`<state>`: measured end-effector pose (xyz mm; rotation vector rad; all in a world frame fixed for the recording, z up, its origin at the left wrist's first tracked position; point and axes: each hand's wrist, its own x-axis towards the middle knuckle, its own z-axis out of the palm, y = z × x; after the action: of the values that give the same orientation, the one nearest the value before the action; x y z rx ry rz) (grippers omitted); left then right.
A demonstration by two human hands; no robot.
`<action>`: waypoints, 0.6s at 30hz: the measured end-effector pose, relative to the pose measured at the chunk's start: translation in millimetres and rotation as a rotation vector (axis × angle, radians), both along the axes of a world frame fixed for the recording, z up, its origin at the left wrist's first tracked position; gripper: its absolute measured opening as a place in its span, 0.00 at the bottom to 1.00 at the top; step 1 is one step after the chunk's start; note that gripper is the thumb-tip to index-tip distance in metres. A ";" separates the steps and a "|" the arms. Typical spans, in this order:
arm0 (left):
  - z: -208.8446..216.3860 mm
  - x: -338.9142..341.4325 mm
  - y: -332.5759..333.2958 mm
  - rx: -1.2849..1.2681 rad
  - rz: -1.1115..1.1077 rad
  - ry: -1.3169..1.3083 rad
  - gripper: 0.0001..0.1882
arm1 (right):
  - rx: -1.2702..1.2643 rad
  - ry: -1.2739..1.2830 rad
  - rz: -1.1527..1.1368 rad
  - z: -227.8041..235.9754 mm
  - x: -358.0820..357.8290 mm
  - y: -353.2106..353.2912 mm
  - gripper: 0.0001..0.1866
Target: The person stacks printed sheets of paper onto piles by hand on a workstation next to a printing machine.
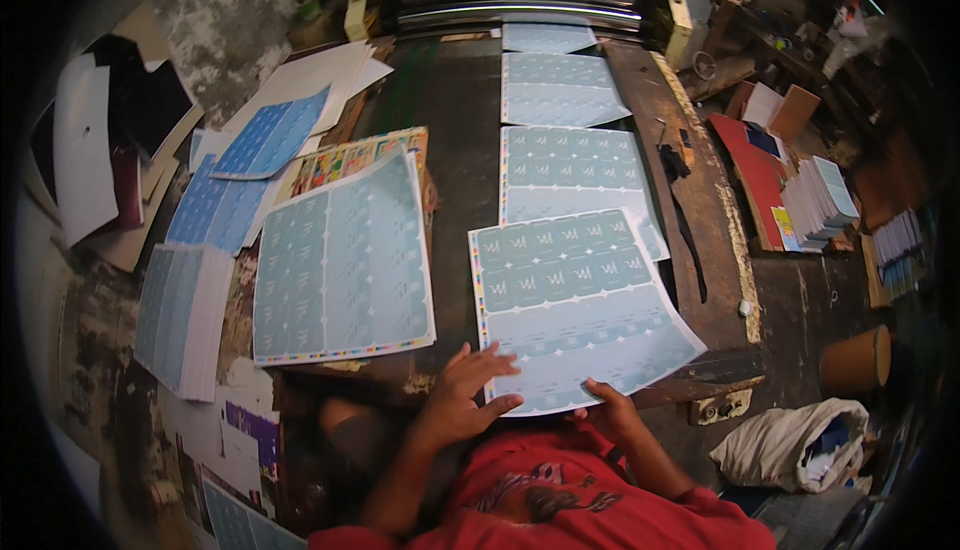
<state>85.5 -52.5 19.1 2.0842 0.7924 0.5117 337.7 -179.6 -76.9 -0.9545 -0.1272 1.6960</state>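
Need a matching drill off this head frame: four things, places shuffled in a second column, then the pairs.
Things:
1. nearest printed sheet
2. stack of printed sheets
3. white sack
4. red board

Places:
A. floor, lower right, beside a brown cylinder
B. right of the table, by upright stacks of paper
C. under the left hand and right hand, at the table's near edge
D. left part of the table, untouched

Pairs: 1-C, 2-D, 3-A, 4-B
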 end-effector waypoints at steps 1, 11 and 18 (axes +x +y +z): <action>5.4 -2.1 4.1 0.113 0.037 0.026 0.31 | 0.005 -0.029 -0.009 -0.9 -0.8 -2.3 0.21; -6.5 -62.8 39.4 0.446 0.387 0.564 0.60 | -0.151 -0.138 -0.020 -17.5 -13.9 -27.0 0.21; -27.8 -65.6 32.6 0.469 0.447 0.370 0.47 | -0.139 -0.081 -0.020 -24.4 -14.9 -27.2 0.20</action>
<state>19.9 -20.0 -8.7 2.4764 1.4915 0.6002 322.9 -206.8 -101.4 -1.1255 -0.0538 1.6651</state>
